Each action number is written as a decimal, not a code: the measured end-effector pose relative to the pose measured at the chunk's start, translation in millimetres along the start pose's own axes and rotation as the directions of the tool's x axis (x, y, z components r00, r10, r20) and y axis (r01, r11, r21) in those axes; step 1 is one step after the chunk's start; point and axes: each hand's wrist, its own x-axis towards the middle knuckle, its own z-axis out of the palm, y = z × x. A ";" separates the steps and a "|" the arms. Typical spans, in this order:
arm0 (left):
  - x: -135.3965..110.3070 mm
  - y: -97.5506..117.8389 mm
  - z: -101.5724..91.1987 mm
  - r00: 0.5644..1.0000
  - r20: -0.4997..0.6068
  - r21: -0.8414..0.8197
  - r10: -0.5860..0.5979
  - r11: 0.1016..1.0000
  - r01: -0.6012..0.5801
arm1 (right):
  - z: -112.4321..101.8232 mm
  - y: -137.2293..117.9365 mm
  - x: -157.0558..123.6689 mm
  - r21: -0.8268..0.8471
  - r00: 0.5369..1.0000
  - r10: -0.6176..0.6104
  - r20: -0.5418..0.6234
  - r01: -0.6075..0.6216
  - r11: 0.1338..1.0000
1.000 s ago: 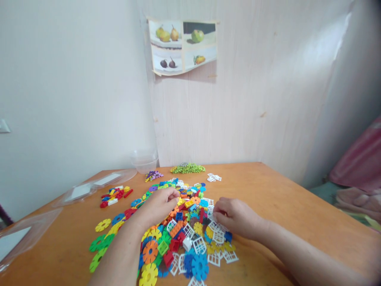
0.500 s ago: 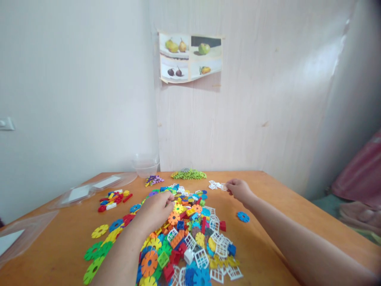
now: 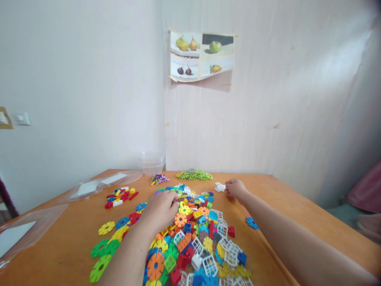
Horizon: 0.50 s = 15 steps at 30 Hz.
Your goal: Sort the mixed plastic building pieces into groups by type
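Note:
My left hand (image 3: 160, 209) rests over the far left part of a mixed pile of plastic building toys (image 3: 184, 242). Its fingers are curled down, and whatever they grip is hidden. Notched flower discs surround it, among them an orange disc (image 3: 180, 219) and a yellow disc (image 3: 184, 209). To the right, my right hand (image 3: 236, 188) is closed at the edge of a small group of white lattice window pieces (image 3: 219, 186). Its fingertips are turned away, so I cannot tell if a piece is between them. More white window pieces (image 3: 230, 251) lie in the big pile.
Sorted groups lie farther back: green pieces (image 3: 196, 174), purple pieces (image 3: 160, 179) and small red, yellow and white bricks (image 3: 120, 197). Clear plastic bowls (image 3: 151, 163) stand by the wall. Clear lids (image 3: 86, 188) lie at left. A blue disc (image 3: 252, 223) sits near my right forearm.
The view has turned slightly left. My right hand has come closer to the white window pieces; the lattice piece that showed at its fingertips is no longer distinct. My left hand stays over the pile.

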 end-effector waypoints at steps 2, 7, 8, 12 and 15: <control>0.0 -0.1 0.5 1.000 -0.007 0.003 0.009 1.000 -0.009 | 0.1 -3.0 -4.3 -0.008 1.000 0.025 -0.007 -0.026 1.000; 0.2 -2.7 3.9 1.000 -0.019 0.004 0.019 1.000 -0.019 | -5.0 -21.2 -29.9 0.033 0.993 -0.060 0.103 0.057 0.998; 0.3 -3.4 4.7 1.000 -0.020 0.000 0.024 1.000 -0.024 | -7.2 -25.1 -37.3 0.045 0.984 -0.087 0.156 0.081 0.996; 0.6 -3.2 6.6 0.998 -0.015 -0.020 0.060 0.998 -0.060 | -15.6 -34.4 -66.2 0.096 0.916 -0.180 0.358 0.156 0.983; 0.0 0.0 6.1 0.998 0.009 -0.032 0.060 0.998 -0.060 | -16.9 -33.3 -79.2 0.088 0.866 -0.218 0.451 0.199 0.976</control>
